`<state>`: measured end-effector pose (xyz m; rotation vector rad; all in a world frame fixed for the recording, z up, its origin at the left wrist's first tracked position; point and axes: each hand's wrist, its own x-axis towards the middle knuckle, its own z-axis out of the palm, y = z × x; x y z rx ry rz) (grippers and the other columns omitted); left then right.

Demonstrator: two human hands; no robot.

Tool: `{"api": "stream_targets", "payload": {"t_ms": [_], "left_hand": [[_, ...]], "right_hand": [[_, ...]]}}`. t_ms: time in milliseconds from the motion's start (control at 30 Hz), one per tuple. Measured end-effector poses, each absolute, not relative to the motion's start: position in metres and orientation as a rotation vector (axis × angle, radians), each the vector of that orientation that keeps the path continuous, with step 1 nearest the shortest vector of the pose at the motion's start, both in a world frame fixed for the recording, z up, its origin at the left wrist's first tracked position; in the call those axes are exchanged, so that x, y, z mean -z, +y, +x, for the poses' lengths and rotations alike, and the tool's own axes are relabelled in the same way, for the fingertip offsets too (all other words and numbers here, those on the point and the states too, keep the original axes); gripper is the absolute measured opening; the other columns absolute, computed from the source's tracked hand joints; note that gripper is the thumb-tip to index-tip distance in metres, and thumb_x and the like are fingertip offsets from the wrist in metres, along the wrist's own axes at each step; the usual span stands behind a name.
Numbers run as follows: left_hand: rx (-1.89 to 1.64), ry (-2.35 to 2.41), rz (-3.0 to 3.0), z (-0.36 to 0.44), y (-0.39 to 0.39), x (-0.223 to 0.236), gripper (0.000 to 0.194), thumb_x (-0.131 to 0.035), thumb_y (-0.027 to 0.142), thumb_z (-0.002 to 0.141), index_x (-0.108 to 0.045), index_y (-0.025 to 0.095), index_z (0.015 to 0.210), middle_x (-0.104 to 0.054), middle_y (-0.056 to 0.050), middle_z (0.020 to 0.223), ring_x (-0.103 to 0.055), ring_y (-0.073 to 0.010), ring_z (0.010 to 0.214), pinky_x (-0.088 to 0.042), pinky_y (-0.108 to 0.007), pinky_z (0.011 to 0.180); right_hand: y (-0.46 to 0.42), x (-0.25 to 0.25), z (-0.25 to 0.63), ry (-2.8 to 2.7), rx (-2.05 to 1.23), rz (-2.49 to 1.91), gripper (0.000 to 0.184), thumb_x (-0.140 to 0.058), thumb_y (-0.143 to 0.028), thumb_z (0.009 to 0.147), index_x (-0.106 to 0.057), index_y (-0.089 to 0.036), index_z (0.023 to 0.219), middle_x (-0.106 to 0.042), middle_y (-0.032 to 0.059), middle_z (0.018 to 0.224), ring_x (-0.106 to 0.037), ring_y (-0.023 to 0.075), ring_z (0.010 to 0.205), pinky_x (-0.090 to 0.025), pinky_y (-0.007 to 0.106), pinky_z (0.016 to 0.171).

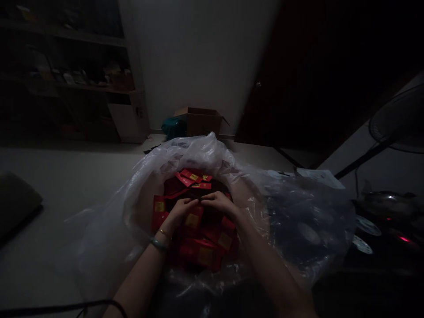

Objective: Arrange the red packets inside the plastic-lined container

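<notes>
My left hand (182, 208) and my right hand (220, 202) meet fingertip to fingertip above a heap of red packets. Both hands have their fingers pressed together in a pinch. Directly below the fingertips is a red packet (192, 221) with a yellow square on it; dim light hides whether the fingers grip its top edge. More red packets (205, 254) lie nearer to me, and several others (192, 176) are on the far side. A large clear plastic bag (208, 148) surrounds the heap, its mouth spread wide. A bangle (159, 244) and a thin bracelet circle my left wrist.
An open cardboard box (203, 121) and a teal bundle (174, 128) stand by the wall. Shelves (92, 86) with small items are at left. On the right are a fan (400, 117), a dark pot (391, 198) and a red light (403, 239). A cable (66, 307) crosses the lower left.
</notes>
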<state>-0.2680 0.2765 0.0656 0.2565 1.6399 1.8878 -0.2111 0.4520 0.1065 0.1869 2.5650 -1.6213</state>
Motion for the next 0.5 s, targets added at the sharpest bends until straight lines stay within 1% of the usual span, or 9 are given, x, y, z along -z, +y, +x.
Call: {"api": "stream_targets", "payload": {"t_ms": [100,267,333,433,500], "left_hand": [[-1.907,1.651,0.248,-0.27,0.277,-0.061,0.048,-0.082,0.049,0.048,-0.069,0.01,0.073,-0.068,-0.004,0.064,-0.059,-0.0148,0.055,-0.041,-0.024,0.054],[-1.901,1.668,0.283,-0.27,0.279,-0.061,0.045,-0.084,0.043,0.045,-0.071,0.01,0.072,-0.069,-0.004,0.066,-0.06,-0.0153,0.058,-0.043,-0.025,0.057],[-1.892,1.663,0.278,-0.27,0.279,-0.063,0.044,-0.084,0.041,0.044,-0.071,0.011,0.072,-0.069,-0.004,0.065,-0.06,-0.0152,0.058,-0.044,-0.025,0.058],[-1.894,1.673,0.249,-0.269,0.279,-0.066,0.042,-0.084,0.04,0.044,-0.07,0.011,0.07,-0.068,-0.003,0.062,-0.059,-0.0144,0.056,-0.043,-0.024,0.056],[-1.891,1.677,0.222,-0.268,0.278,-0.068,0.042,-0.084,0.041,0.045,-0.07,0.011,0.071,-0.068,-0.003,0.061,-0.059,-0.0143,0.054,-0.043,-0.024,0.054]], "right_hand": [[0.451,-0.102,-0.213,2.59,1.621,0.172,0.033,-0.068,-0.038,0.068,-0.076,-0.019,0.094,-0.074,0.0009,0.08,-0.061,0.0171,0.067,-0.043,0.025,0.058],[0.452,-0.099,-0.213,2.553,1.574,0.211,0.04,-0.067,-0.041,0.07,-0.073,-0.017,0.101,-0.074,0.0028,0.084,-0.061,0.0171,0.068,-0.043,0.024,0.057],[0.453,-0.097,-0.213,2.55,1.568,0.224,0.041,-0.067,-0.041,0.07,-0.073,-0.017,0.102,-0.074,0.0031,0.085,-0.062,0.0178,0.07,-0.044,0.025,0.061],[0.456,-0.092,-0.214,2.559,1.632,0.189,0.04,-0.069,-0.041,0.069,-0.073,-0.018,0.101,-0.073,0.0035,0.094,-0.063,0.0205,0.08,-0.047,0.029,0.071],[0.461,-0.087,-0.214,2.546,1.692,0.206,0.043,-0.067,-0.043,0.07,-0.072,-0.017,0.104,-0.073,0.0041,0.098,-0.064,0.0216,0.082,-0.048,0.031,0.073]]}}
